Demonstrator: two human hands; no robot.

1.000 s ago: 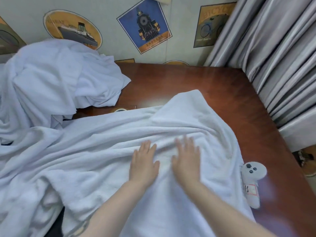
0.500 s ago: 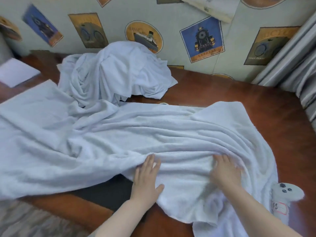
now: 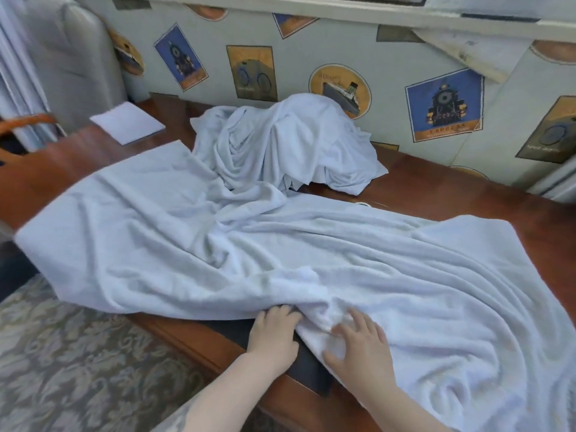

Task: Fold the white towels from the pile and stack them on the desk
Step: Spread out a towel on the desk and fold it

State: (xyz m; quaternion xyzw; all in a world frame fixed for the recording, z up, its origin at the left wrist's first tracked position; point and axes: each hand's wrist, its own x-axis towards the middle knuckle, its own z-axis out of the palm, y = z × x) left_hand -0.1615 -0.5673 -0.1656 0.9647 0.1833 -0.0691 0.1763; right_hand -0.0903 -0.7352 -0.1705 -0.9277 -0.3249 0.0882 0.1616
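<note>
A large white towel (image 3: pixel 280 244) lies spread and wrinkled across the brown desk (image 3: pixel 436 182). Its near edge bunches up at the desk's front. My left hand (image 3: pixel 274 332) sits at that near edge with its fingertips tucked under the bunched cloth, gripping it. My right hand (image 3: pixel 358 341) lies flat on the towel just right of the bunch, fingers spread. Behind the spread towel, a pile of white towels (image 3: pixel 286 145) is heaped against the wall. A small folded white towel (image 3: pixel 127 121) lies at the desk's far left corner.
A dark mat (image 3: pixel 258 328) shows on the desk under the towel's near edge. Patterned carpet (image 3: pixel 78 353) covers the floor at the lower left. A grey padded chair back (image 3: pixel 71 57) stands at the far left. The wall with posters (image 3: pixel 442 110) closes the desk's back.
The view has swung left. My right hand moved left along the towel's near edge, close to my left hand. My left hand's fingers went from flat on the cloth to tucked under the bunched edge.
</note>
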